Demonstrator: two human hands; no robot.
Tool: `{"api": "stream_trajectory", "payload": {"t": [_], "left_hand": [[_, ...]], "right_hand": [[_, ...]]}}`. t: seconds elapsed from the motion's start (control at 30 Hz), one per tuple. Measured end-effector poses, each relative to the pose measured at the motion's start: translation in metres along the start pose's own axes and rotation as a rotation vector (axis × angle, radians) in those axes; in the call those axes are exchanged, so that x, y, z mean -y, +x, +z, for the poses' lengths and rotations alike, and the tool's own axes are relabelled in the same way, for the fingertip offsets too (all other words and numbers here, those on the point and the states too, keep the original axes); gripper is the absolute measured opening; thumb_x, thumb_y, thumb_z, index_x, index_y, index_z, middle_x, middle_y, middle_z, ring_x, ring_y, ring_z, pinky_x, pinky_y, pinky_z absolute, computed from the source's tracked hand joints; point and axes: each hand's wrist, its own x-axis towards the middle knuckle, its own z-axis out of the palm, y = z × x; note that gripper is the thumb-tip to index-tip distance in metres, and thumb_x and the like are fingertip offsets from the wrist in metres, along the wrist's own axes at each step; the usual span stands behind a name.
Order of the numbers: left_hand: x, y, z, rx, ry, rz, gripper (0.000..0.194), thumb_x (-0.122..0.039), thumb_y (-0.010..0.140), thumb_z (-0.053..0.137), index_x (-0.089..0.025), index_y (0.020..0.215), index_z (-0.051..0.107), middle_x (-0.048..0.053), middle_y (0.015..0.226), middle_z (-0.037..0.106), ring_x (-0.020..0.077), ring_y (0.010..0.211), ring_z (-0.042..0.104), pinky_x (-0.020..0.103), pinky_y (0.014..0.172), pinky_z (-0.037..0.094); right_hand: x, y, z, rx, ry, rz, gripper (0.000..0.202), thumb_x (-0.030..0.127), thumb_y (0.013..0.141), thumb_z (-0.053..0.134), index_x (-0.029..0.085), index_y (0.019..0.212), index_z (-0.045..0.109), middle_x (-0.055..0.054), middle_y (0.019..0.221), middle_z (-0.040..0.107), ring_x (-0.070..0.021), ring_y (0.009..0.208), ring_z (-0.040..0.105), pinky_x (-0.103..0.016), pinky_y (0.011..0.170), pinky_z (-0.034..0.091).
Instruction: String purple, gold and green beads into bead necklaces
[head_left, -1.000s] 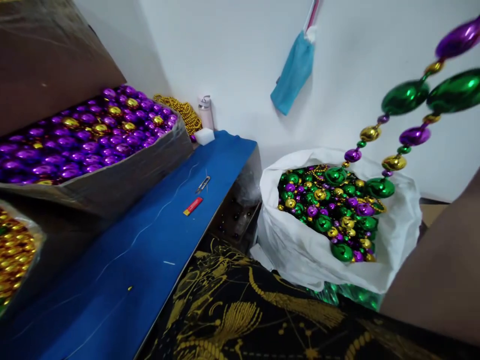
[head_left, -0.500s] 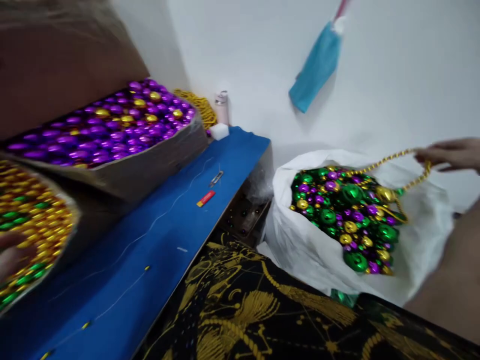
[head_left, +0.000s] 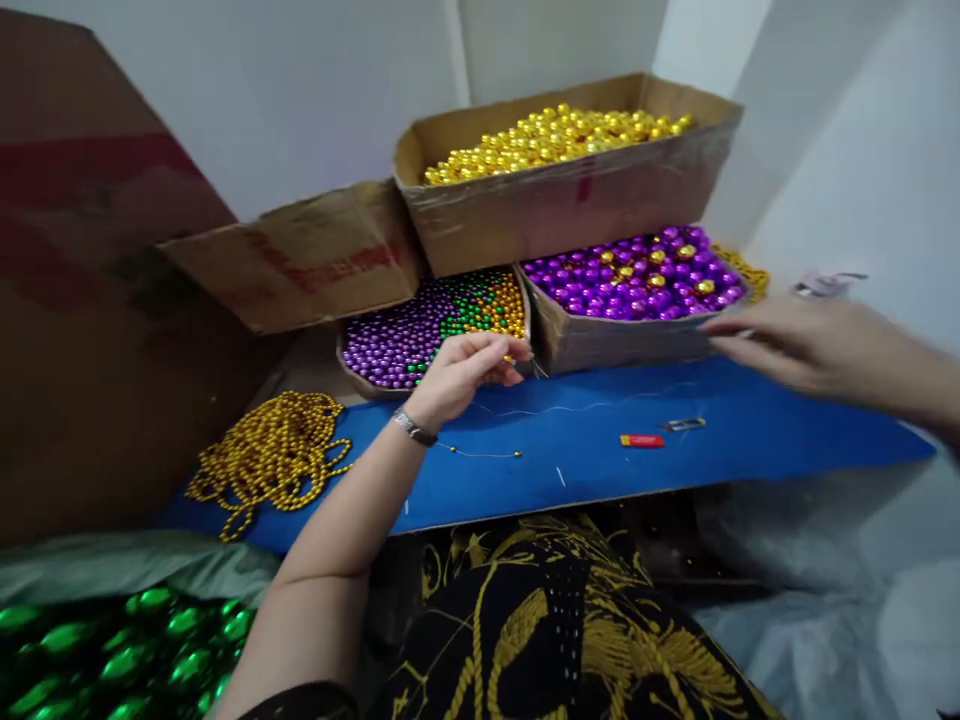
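My left hand (head_left: 472, 370), with a watch (head_left: 414, 428) at its wrist, hovers in front of a box of small purple, green and gold beads (head_left: 397, 330). Its fingers are pinched, and a fine pale thread (head_left: 538, 368) shows at the tips. Below it, a strand with small gold beads (head_left: 517, 455) lies on the blue tabletop (head_left: 480, 485). My right hand (head_left: 795, 340), somewhat blurred, is over the table's right part near a box of large purple beads (head_left: 637, 275). Its fingers are stretched out, and nothing shows in them.
A carton of gold beads (head_left: 555, 145) sits above the other boxes. Gold bead strings (head_left: 274, 455) are heaped at left. A red lighter (head_left: 642, 441) and a small metal tool (head_left: 684, 425) lie on the table. Large green beads (head_left: 127, 655) fill a bag at lower left.
The view has swung left from the white bag to the table. My right hand has let go of the gold bead string and come over the table. My left hand has left the bead box.
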Motion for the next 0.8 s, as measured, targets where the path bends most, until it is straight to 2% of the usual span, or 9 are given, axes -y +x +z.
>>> {"api": "stream_trajectory", "payload": {"t": [0.07,0.13,0.23,0.3,0.43,0.57,0.63,0.73,0.8], "left_hand": [[0.000,-0.006,-0.001,0.001,-0.031,-0.009,0.033,-0.043,0.083,0.066,-0.014,0.095,0.073,0.010,0.097,0.074,0.0098,0.068,0.067,0.022,0.065,0.055],[0.001,-0.012,-0.006,-0.023,-0.055,-0.012,0.033,-0.043,0.083,0.067,-0.014,0.096,0.073,0.010,0.098,0.073,0.0093,0.068,0.067,0.021,0.065,0.054],[0.002,-0.026,-0.018,-0.089,-0.106,-0.003,0.036,-0.045,0.081,0.069,-0.014,0.098,0.073,0.010,0.098,0.073,0.0090,0.067,0.066,0.021,0.065,0.054],[0.005,-0.039,-0.025,-0.130,-0.159,-0.003,0.038,-0.047,0.080,0.070,-0.014,0.098,0.073,0.009,0.093,0.073,0.0090,0.066,0.065,0.021,0.065,0.054],[0.018,-0.061,-0.036,-0.186,-0.211,-0.010,0.043,-0.051,0.078,0.071,-0.013,0.098,0.074,0.010,0.087,0.072,0.0098,0.066,0.064,0.023,0.065,0.053],[0.028,-0.074,-0.045,-0.242,-0.186,-0.006,0.042,-0.048,0.079,0.071,-0.013,0.101,0.072,0.009,0.091,0.071,0.0094,0.065,0.062,0.025,0.067,0.052],[0.031,-0.078,-0.046,-0.273,-0.192,0.016,0.040,-0.047,0.080,0.071,-0.013,0.101,0.072,0.010,0.096,0.071,0.0096,0.066,0.062,0.026,0.068,0.052],[0.045,-0.077,-0.047,-0.404,-0.254,0.108,0.036,-0.045,0.081,0.070,-0.016,0.102,0.070,0.011,0.105,0.070,0.0113,0.072,0.064,0.028,0.072,0.053],[0.063,-0.071,-0.046,-0.461,-0.284,0.144,0.038,-0.046,0.081,0.070,-0.019,0.108,0.069,0.011,0.116,0.067,0.0155,0.090,0.065,0.031,0.082,0.052]], "right_hand": [[0.036,0.050,0.053,0.150,0.119,-0.176,0.039,0.045,0.091,0.051,0.019,0.115,0.069,-0.010,0.108,0.069,-0.0231,0.091,0.066,-0.042,0.083,0.053],[0.074,0.085,0.101,0.232,0.355,-0.192,0.053,0.045,0.089,0.055,0.019,0.135,0.055,-0.011,0.115,0.067,-0.0189,0.080,0.066,-0.038,0.076,0.056],[0.115,0.111,0.150,0.434,0.837,-0.199,0.070,0.044,0.089,0.057,0.024,0.151,0.032,-0.011,0.128,0.060,-0.0167,0.084,0.068,-0.034,0.075,0.059],[0.130,0.116,0.171,0.561,1.031,-0.206,0.071,0.043,0.088,0.059,0.027,0.151,0.029,-0.010,0.131,0.058,-0.0195,0.099,0.066,-0.035,0.083,0.059],[0.139,0.117,0.205,0.640,1.099,-0.185,0.051,0.047,0.089,0.059,0.026,0.136,0.051,-0.009,0.115,0.066,-0.0210,0.098,0.066,-0.032,0.080,0.059],[0.144,0.111,0.226,0.531,0.985,-0.202,0.033,0.051,0.091,0.056,0.020,0.099,0.065,-0.002,0.074,0.063,-0.0131,0.065,0.059,-0.023,0.059,0.052],[0.147,0.106,0.228,0.454,0.904,-0.193,0.035,0.052,0.092,0.054,0.020,0.085,0.064,0.000,0.066,0.058,-0.0117,0.060,0.055,-0.023,0.057,0.048],[0.156,0.101,0.222,0.337,0.899,-0.123,0.034,0.051,0.094,0.051,0.021,0.088,0.065,0.000,0.065,0.057,-0.0112,0.060,0.055,-0.024,0.059,0.047],[0.163,0.103,0.220,0.283,0.998,-0.068,0.032,0.050,0.095,0.050,0.022,0.091,0.065,0.001,0.064,0.056,-0.0104,0.060,0.055,-0.024,0.060,0.047]]}}
